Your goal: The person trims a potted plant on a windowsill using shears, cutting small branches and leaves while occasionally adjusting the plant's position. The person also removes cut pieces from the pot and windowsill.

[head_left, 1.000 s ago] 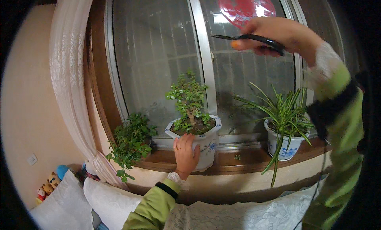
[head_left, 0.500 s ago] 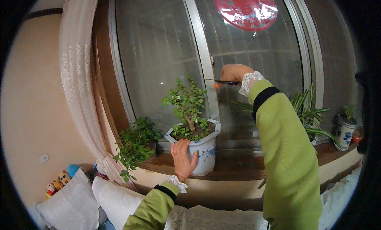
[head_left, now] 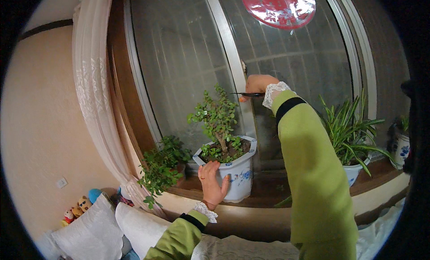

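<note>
The right hand [head_left: 260,84] grips black scissors [head_left: 251,94], long axis near level, tips pointing left toward the leafy top of the small tree [head_left: 215,116]; the left hand [head_left: 212,184] lies unclenched against the front of the white-and-blue pot [head_left: 243,169], fingertips near its rim; the tree stands upright in the pot, on the brown windowsill [head_left: 271,195].

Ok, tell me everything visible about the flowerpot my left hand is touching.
The flowerpot looks like glazed white ceramic, with blue flowers on its side and an angular rim with blue marks. It stands upright on the brown windowsill, holding dark soil and a small leafy tree. Your left hand rests against its near side.
</note>
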### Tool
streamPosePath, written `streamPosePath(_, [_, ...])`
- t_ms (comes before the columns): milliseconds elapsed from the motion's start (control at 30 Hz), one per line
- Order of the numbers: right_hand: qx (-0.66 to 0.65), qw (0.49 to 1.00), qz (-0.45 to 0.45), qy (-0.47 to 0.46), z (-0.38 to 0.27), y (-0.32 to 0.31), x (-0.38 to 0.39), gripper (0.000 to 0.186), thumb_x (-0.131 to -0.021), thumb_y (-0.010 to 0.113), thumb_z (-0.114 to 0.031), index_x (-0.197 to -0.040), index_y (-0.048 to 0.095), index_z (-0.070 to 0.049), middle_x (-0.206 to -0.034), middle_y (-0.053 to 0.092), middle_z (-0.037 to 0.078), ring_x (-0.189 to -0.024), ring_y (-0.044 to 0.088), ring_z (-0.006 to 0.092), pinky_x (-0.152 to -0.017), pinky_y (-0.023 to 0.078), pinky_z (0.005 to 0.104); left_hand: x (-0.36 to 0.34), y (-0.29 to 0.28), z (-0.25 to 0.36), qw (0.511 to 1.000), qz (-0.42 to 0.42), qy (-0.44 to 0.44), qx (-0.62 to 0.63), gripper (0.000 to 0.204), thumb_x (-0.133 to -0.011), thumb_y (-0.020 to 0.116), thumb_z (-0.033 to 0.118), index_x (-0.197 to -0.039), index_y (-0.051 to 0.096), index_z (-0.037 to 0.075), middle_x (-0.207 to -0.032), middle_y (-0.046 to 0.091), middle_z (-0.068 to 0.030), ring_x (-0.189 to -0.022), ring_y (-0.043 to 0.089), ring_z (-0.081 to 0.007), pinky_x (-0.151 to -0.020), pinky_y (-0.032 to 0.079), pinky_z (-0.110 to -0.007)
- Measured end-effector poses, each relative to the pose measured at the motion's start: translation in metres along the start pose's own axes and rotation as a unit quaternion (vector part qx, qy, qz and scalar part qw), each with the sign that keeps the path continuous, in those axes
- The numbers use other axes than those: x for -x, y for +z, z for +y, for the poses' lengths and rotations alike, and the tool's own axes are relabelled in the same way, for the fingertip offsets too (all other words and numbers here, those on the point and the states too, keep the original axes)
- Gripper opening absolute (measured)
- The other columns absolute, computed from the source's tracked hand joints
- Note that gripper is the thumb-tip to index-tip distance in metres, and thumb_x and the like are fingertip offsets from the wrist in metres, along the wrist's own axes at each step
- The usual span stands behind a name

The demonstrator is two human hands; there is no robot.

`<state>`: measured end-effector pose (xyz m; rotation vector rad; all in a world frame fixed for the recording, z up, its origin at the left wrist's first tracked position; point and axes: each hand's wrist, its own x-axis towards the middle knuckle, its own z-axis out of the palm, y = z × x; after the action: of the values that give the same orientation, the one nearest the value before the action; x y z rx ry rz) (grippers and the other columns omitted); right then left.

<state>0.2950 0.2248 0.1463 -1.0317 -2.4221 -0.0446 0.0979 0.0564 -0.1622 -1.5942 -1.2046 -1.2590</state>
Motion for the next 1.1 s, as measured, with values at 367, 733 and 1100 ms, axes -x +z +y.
streamPosePath(367, [-0.015, 1.000, -0.012, -0.013, 0.001, 0.002, -0.007, 0.060, -0.063, 0.088, -0.054, -0.064, 0.064, 0.000, -0.060, 0.059, 0.007, -0.055, 0.054, 0.0221, -0.055, 0.041, 0.0410, -0.001, -0.001, 0.001, 1.000, 0.000, -0.001, 0.002, 0.057, -0.082, 0.071, 0.021, -0.131, 0.047, 0.006, -0.131, 0.052, -0.0134, -0.128, 0.044, -0.0345, -0.113, 0.020, -0.055])
streamPosePath(733, [0.004, 1.000, -0.015, 0.005, 0.009, 0.016, -0.022, 0.065, -0.061, 0.087, -0.059, -0.090, 0.074, -0.002, -0.083, 0.071, 0.012, -0.078, 0.066, 0.0277, -0.072, 0.049, 0.0423, 0.000, 0.002, -0.003, 1.000, 0.001, 0.003, -0.004, 0.058, -0.081, 0.071, 0.022, -0.132, 0.046, 0.006, -0.131, 0.052, -0.0133, -0.128, 0.044, -0.0347, -0.113, 0.019, -0.054])
streamPosePath(1100, [-0.033, 0.999, -0.032, -0.008, 0.016, 0.026, -0.037, 0.063, -0.064, 0.086, -0.055, -0.078, 0.069, 0.003, -0.069, 0.064, 0.009, -0.065, 0.056, 0.0248, -0.063, 0.044, 0.0436, 0.002, 0.005, -0.004, 1.000, 0.007, 0.000, -0.005, 0.057, -0.083, 0.071, 0.025, -0.132, 0.047, 0.007, -0.130, 0.053, -0.0130, -0.128, 0.044, -0.0341, -0.114, 0.019, -0.054])
